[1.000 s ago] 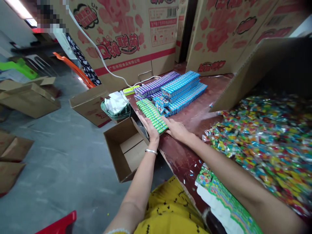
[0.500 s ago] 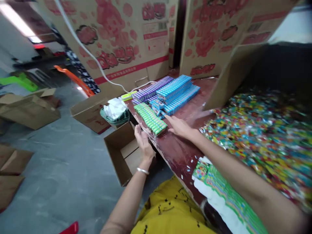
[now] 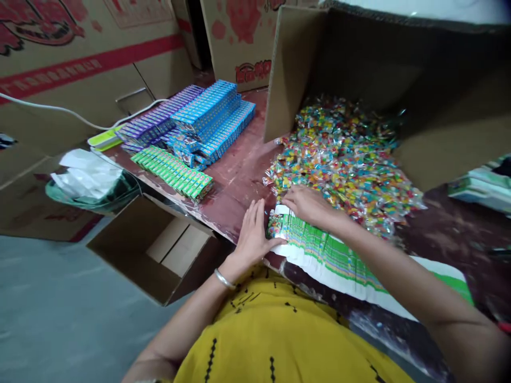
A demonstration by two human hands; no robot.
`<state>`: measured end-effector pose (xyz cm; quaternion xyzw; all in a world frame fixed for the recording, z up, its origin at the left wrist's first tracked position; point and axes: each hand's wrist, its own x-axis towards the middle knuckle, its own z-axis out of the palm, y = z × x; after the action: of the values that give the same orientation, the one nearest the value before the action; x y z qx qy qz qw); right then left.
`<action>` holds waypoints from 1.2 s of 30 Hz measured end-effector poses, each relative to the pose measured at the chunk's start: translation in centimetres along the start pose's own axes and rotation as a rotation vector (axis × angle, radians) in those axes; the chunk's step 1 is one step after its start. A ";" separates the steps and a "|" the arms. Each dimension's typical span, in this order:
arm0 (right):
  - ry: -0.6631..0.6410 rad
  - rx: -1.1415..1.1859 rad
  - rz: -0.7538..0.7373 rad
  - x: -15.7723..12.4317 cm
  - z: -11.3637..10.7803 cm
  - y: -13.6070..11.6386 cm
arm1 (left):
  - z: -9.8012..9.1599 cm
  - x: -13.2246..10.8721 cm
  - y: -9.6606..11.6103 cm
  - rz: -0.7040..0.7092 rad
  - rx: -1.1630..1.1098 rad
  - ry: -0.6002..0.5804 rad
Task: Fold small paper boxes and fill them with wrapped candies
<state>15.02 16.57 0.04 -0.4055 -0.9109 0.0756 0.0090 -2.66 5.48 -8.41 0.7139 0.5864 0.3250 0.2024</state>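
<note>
A long fanned row of flat green cartons (image 3: 327, 250) lies along the table's near edge. My left hand (image 3: 255, 234), with a silver bangle at the wrist, is at the row's left end, its fingers stretched and thumb apart. At the row's upper left edge, my right hand (image 3: 305, 205) has its fingers curled and pressed together on the cartons; whether it pinches one is hidden. Just beyond it lies a heap of wrapped colourful candies (image 3: 339, 159). A row of filled green boxes (image 3: 173, 171) sits to the left, beside stacked blue boxes (image 3: 215, 114) and purple boxes (image 3: 159, 114).
An open cardboard box (image 3: 139, 250) stands below the table's left edge. Near it is a green basket (image 3: 91, 199) with white material. A large carton (image 3: 359, 69) lies open behind the candies. A white cable (image 3: 51, 107) runs at the left past a yellow-green object (image 3: 106, 139).
Both hands have moved from the filled green boxes to the left end of the flat cartons. The view has turned right and closer to the candy heap.
</note>
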 end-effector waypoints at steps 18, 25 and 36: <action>0.292 0.431 -0.048 -1.4 2.0 -0.4 | -0.9 -1.1 1.1 -0.102 -0.223 0.100; 0.190 0.859 0.095 -5.1 -2.3 -1.4 | -5.0 0.0 3.8 -0.273 -1.139 -0.278; 0.468 0.378 -0.044 -9.9 -1.5 -4.0 | -2.9 0.3 5.9 -0.329 -1.485 -0.295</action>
<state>18.82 6.80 2.55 -0.3833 -0.8624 0.1481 0.2958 -0.51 4.12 -2.36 0.3307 0.2803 0.5003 0.7495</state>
